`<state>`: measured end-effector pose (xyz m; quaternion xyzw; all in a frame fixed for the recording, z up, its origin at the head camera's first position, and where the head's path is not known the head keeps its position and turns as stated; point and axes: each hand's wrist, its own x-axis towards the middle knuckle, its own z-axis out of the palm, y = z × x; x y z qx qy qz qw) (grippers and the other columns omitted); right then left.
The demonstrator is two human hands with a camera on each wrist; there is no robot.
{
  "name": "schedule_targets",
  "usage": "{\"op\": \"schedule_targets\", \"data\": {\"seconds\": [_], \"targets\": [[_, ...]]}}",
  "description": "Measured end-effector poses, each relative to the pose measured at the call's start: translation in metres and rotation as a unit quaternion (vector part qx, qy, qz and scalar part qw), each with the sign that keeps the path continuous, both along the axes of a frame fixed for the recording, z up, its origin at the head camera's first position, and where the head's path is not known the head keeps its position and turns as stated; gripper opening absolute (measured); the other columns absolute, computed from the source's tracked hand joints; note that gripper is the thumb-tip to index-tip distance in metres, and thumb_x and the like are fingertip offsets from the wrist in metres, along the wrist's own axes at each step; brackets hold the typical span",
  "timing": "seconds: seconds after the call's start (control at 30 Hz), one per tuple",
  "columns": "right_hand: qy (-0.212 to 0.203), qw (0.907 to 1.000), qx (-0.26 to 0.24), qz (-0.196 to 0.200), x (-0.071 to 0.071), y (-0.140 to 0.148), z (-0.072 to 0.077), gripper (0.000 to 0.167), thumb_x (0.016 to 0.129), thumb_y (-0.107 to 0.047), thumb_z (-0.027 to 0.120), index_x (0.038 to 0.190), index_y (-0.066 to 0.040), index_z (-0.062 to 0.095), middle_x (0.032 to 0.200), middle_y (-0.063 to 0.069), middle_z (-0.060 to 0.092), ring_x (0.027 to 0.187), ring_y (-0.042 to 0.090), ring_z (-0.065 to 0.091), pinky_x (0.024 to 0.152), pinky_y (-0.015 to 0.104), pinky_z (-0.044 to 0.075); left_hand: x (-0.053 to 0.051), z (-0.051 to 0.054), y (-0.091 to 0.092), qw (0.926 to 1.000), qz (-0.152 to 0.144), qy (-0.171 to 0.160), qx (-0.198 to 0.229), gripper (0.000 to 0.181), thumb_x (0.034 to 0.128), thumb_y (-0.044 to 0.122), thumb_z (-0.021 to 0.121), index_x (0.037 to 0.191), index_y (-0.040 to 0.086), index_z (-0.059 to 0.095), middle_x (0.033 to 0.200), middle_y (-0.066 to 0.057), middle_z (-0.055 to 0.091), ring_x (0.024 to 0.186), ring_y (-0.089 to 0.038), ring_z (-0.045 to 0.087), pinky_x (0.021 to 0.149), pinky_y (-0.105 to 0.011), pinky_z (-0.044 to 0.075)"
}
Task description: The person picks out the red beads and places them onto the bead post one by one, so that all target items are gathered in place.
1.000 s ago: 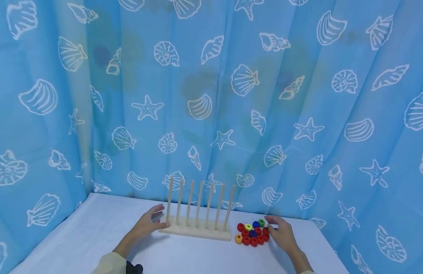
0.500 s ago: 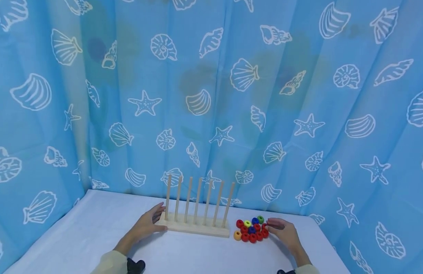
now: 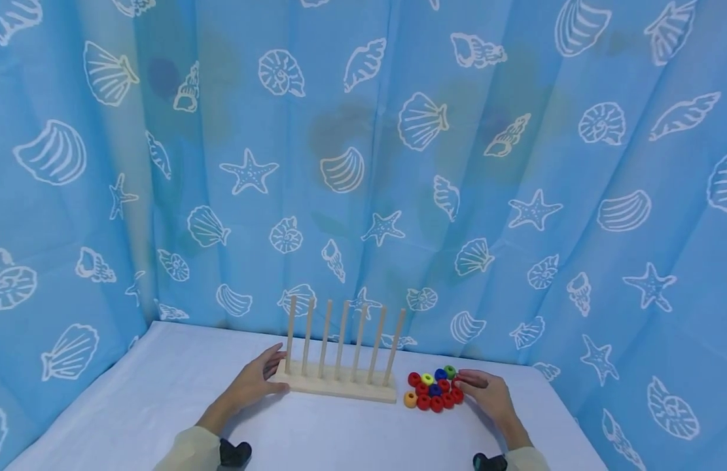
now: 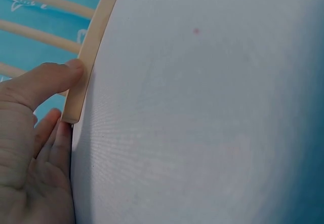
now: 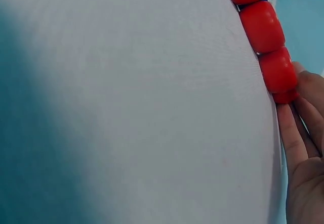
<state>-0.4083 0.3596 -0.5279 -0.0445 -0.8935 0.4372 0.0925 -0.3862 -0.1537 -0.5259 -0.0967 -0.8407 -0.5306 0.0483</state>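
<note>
A pale wooden peg rack (image 3: 339,387) stands on the white table, with several upright pegs along its base. My left hand (image 3: 254,381) grips its left end. In the left wrist view, the thumb (image 4: 55,79) lies on the base edge and the other fingers are round behind the end. To the rack's right sits a close cluster of holed beads, mostly red, with yellow, orange, blue and green ones. At the cluster's right side my right hand (image 3: 487,394) pinches a red bead (image 5: 286,97) between thumb and finger. Another red bead (image 5: 277,71) partly hides that pinch.
Around the table (image 3: 339,435) hangs a blue curtain (image 3: 363,163) with white shell prints, close behind the rack. A green bead (image 3: 450,371) and an orange bead (image 3: 410,399) lie at the cluster's edges. Dark straps (image 3: 235,453) circle the wrists.
My left hand has settled more firmly against the rack's end. The thumb and fingers of my right hand have closed in on the red bead. The head view has tilted slightly.
</note>
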Motion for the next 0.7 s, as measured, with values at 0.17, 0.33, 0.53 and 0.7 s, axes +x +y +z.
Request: {"op": "schedule_targets", "data": {"seconds": [0.17, 0.33, 0.53, 0.7], "targets": [[0.005, 0.9998, 0.008, 0.016, 0.0009, -0.0019, -0.0011, 0.036, 0.093, -0.017, 0.068, 0.128, -0.008, 0.064, 0.121, 0.012, 0.067, 0.12, 0.035, 0.057, 0.1, 0.051, 0.048, 0.0014, 0.0, -0.0006, 1.0, -0.002, 0.001, -0.009, 0.093, 0.0711, 0.01, 0.086, 0.149, 0.004, 0.035, 0.14, -0.016, 0.052, 0.131, -0.034, 0.047, 0.107, -0.039, 0.042], [0.002, 0.9999, 0.009, 0.013, 0.0019, -0.0028, -0.0017, 0.037, 0.093, -0.016, 0.067, 0.129, -0.008, 0.063, 0.123, 0.013, 0.066, 0.121, 0.036, 0.056, 0.1, 0.05, 0.049, 0.002, -0.0009, 0.0003, 1.0, -0.002, -0.003, -0.008, 0.091, 0.072, 0.01, 0.086, 0.149, 0.005, 0.037, 0.141, -0.015, 0.052, 0.132, -0.034, 0.047, 0.108, -0.04, 0.042], [0.0, 0.9998, 0.022, -0.002, -0.0017, -0.0012, -0.0032, 0.042, 0.087, -0.02, 0.075, 0.126, -0.008, 0.065, 0.119, 0.012, 0.068, 0.117, 0.035, 0.059, 0.098, 0.049, 0.05, 0.001, -0.0035, -0.0001, 0.9999, -0.002, -0.005, -0.011, 0.088, 0.0737, 0.013, 0.085, 0.147, 0.005, 0.038, 0.141, -0.014, 0.051, 0.131, -0.034, 0.047, 0.108, -0.042, 0.041], [0.012, 0.9993, 0.034, -0.001, -0.0023, -0.0038, -0.0004, 0.039, 0.086, -0.007, 0.074, 0.124, -0.007, 0.066, 0.117, 0.013, 0.069, 0.114, 0.035, 0.061, 0.095, 0.047, 0.053, 0.0019, -0.0032, -0.0008, 0.9998, 0.002, -0.006, -0.018, 0.087, 0.0747, 0.014, 0.085, 0.147, 0.005, 0.038, 0.141, -0.015, 0.051, 0.131, -0.034, 0.047, 0.108, -0.044, 0.042]]}}
